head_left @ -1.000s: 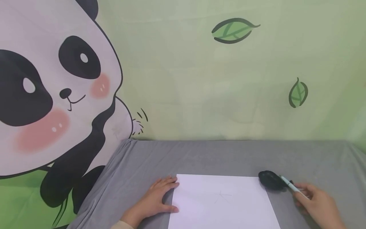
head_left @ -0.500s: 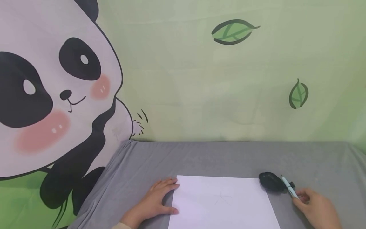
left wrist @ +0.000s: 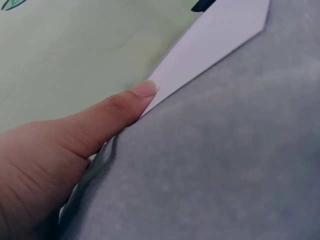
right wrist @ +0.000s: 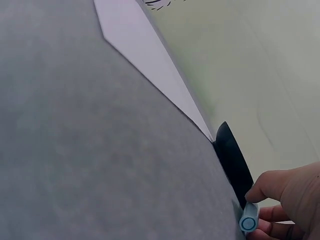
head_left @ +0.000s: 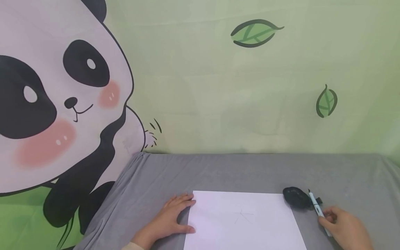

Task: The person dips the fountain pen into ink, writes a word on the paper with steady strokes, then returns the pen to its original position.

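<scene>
A white sheet of paper [head_left: 218,236] lies on grey cloth in the head view, with a few thin strokes meeting near its upper middle. My left hand [head_left: 173,217] rests at the sheet's left edge, fingers and thumb spread; the left wrist view shows the thumb [left wrist: 145,90] on the paper's border. To the right of the sheet, my right hand [head_left: 347,225] pinches a light blue pen [head_left: 316,205], its dark tip pointing away from me. In the right wrist view the pen's round end [right wrist: 248,223] faces the camera. The other right fingers curl below it.
A glossy black rounded object [head_left: 295,198] with a small dark knob sits over the sheet's far right corner, close beside the pen. Grey cloth [head_left: 237,172] covers the table. Behind it hangs a green backdrop [head_left: 200,86] printed with a panda and leaves.
The pen has swung to a steeper angle, its tip turning rightward, and its rear end now shows below my right fingers. My left hand and the paper have stayed put.
</scene>
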Demonstrator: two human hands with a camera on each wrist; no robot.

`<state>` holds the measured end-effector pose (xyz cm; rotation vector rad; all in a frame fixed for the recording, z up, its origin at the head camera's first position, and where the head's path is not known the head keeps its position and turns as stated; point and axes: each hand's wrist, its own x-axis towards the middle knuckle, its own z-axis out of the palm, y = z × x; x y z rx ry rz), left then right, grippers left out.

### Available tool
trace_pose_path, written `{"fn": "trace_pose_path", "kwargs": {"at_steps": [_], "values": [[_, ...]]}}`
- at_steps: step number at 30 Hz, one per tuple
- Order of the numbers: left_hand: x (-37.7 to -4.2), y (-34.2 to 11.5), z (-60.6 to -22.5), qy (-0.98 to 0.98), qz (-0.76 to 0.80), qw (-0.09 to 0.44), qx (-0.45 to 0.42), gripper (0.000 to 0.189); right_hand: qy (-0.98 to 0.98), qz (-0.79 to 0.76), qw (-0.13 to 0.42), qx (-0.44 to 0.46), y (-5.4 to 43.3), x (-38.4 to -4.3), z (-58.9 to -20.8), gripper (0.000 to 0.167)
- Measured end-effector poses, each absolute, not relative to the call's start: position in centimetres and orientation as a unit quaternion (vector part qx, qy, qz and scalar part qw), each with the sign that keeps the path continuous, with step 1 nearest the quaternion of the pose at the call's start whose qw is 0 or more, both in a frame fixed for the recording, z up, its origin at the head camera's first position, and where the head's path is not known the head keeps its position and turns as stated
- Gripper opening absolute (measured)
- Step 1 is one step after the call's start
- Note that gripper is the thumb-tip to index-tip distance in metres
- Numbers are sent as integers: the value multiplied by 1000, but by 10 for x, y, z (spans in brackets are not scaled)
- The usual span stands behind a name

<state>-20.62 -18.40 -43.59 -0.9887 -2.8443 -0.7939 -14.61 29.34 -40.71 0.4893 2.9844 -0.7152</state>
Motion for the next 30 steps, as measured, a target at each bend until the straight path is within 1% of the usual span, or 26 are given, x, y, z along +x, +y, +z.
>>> {"fn": "trace_pose_path", "kwargs": {"at_steps": [12,18,21,26,30], "values": [[-208,-183,-434,-912,-252,4,-325,80,961,-222,21,164,299,-150,-411,41],[-208,-184,-433,-913,-244,5,-327,78,964,-217,15,156,296,-153,-406,40],[-208,-185,-434,-914,-239,5,-327,78,969,-209,3,132,295,-152,-402,40],[-205,-187,-435,-916,-237,6,-324,77,977,-198,-43,68,298,-149,-397,40],[-206,-188,-435,-916,-240,19,-320,74,978,-196,-60,44,298,-151,-393,45]]}}
